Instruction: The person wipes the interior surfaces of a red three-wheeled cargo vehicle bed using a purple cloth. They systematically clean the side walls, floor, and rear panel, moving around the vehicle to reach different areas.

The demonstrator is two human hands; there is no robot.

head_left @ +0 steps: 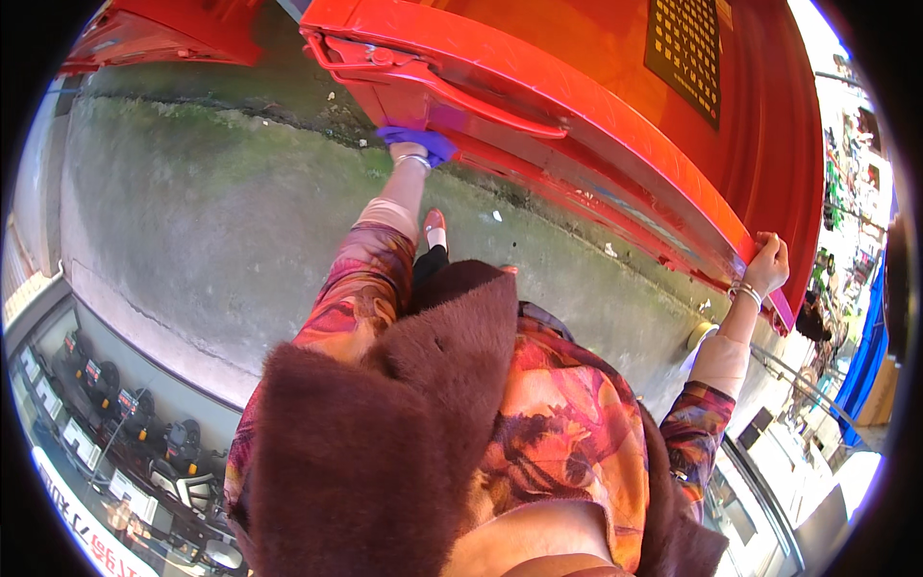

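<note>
My left hand (408, 151) is at the near left side of a large red metal container (567, 82), just below its bar-shaped handle (495, 117). It holds a purple cloth (430, 144) against the red surface; the cloth covers most of the fingers. Over on the right, my right hand (768, 262) is closed at the container's right front corner, with its fingers curled at the red rim. A narrow magenta strip (781, 308) shows just under that hand. Whether it belongs to the container I cannot tell.
A dark panel with rows of yellow marks (685, 53) is on the container's top. Another red metal body (163, 34) stands at the far left. Concrete ground (221, 212) lies below, and my red shoe (435, 221) is on it. Blue sheeting (860, 356) hangs at the right.
</note>
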